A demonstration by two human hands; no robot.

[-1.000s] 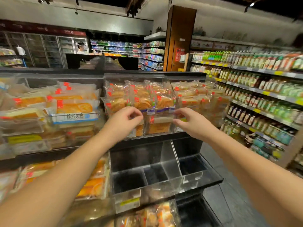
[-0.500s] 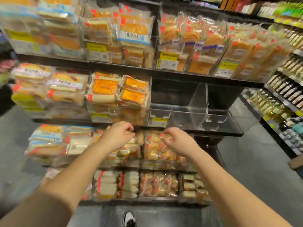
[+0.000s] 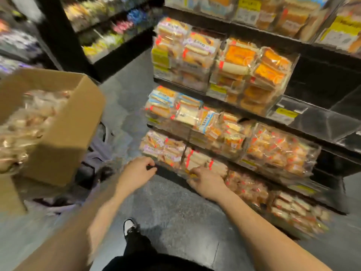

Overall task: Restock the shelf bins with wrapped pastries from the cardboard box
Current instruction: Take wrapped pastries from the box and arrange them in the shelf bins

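Black trousers (image 3: 136, 249) and a black and white shoe (image 3: 130, 226) are showing at the bottom, over the grey speckled floor (image 3: 175, 212). Two bare arms are reaching out toward the low shelf. The left hand (image 3: 136, 173) is hanging with its fingers curled loosely, holding nothing, just in front of the black shelf edge (image 3: 168, 175). The right hand (image 3: 207, 182) is resting low at the front of a bin, with its fingers bent against some clear wrapped pastries with red marks (image 3: 197, 163); the blur is hiding whether it is gripping one. The big brown cardboard box (image 3: 62, 137) is sitting on the left, well apart from both hands, and pale wrapped pastries (image 3: 25, 122) are filling it. Higher up, clear plastic shelf bins (image 3: 252, 79) are holding stacks of orange and yellow wrapped cakes. Far behind, another dark shelf (image 3: 109, 26) is showing blurry colourful packs.
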